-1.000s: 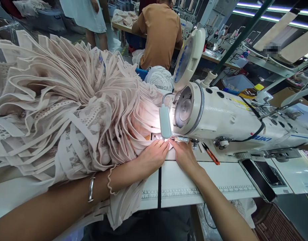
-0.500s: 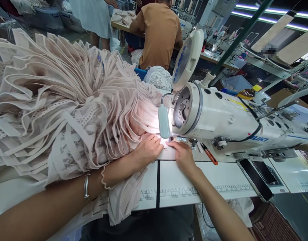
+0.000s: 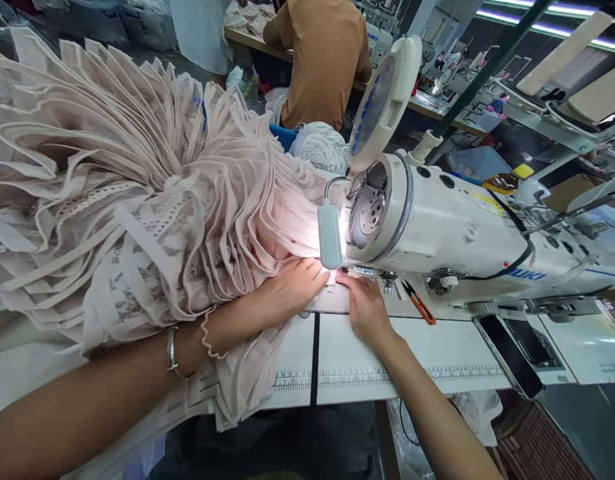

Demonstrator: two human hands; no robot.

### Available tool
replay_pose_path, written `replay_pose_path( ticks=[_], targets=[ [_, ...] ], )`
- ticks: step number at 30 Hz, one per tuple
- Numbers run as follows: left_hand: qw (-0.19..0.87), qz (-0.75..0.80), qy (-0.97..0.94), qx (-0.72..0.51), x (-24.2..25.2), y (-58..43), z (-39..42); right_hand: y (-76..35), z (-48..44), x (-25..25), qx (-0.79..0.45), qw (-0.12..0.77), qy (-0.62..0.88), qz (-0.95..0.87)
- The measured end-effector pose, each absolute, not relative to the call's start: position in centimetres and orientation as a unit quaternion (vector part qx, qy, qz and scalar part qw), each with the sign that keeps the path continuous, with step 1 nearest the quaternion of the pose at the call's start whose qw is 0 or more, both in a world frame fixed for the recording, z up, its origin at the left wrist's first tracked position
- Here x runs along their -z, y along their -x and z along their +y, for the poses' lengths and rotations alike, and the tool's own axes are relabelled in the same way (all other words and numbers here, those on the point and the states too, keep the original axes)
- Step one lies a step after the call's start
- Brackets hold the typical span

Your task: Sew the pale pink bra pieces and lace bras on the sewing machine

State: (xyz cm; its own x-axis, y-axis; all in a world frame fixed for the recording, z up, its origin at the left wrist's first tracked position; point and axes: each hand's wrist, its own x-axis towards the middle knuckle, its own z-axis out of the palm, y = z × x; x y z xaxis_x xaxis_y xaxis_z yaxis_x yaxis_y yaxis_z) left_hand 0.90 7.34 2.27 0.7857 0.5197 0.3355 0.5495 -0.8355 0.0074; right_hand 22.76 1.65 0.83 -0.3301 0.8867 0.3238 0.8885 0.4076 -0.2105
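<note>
My left hand (image 3: 297, 288) has its fingers closed on the edge of the pale pink fabric (image 3: 237, 220), just below the lit lamp (image 3: 329, 235). Across a small gap, my right hand (image 3: 363, 301) pinches the small pale fabric end (image 3: 331, 281) beside the sewing machine's needle area. The white sewing machine (image 3: 437, 220) stands to the right, its round end cover (image 3: 385, 103) swung up. Its needle is hidden behind the lamp. A large heap of the fabric with lace bands lies over my left forearm.
Orange-handled snips (image 3: 421, 308) lie right of my right hand. A phone (image 3: 508, 357) rests on the table near its front edge. Along this edge runs a printed ruler (image 3: 357, 379). Behind the machine sits a person in a brown shirt (image 3: 325, 60).
The view has shifted slightly, so the machine and background appear a little higher and farther right. The round part inside the machine's open end has turned. Both hands remain at the fabric.
</note>
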Motion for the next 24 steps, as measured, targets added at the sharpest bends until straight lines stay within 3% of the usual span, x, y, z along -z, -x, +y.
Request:
replay_pose_path(
  ticks=[8, 14, 19, 24],
  targets=[
    [-0.011, -0.232, 0.953, 0.195, -2.4, -0.4, 7.5, -22.1, 1.4, -0.8, 0.099, 0.227, 0.509, -0.824],
    [0.028, -0.193, 0.958, 0.209, -1.9, -0.5, 7.3, -21.5, 1.0, -1.4, 0.18, 0.224, 0.468, -0.836],
    [0.05, -0.188, 0.965, 0.175, -2.3, -0.9, 6.9, -20.6, 1.2, -1.3, 0.192, 0.215, 0.479, -0.829],
    [0.074, -0.174, 0.968, 0.166, -3.1, -0.9, 6.5, -20.1, 1.6, -1.4, 0.087, 0.319, 0.55, -0.767]
  ],
)
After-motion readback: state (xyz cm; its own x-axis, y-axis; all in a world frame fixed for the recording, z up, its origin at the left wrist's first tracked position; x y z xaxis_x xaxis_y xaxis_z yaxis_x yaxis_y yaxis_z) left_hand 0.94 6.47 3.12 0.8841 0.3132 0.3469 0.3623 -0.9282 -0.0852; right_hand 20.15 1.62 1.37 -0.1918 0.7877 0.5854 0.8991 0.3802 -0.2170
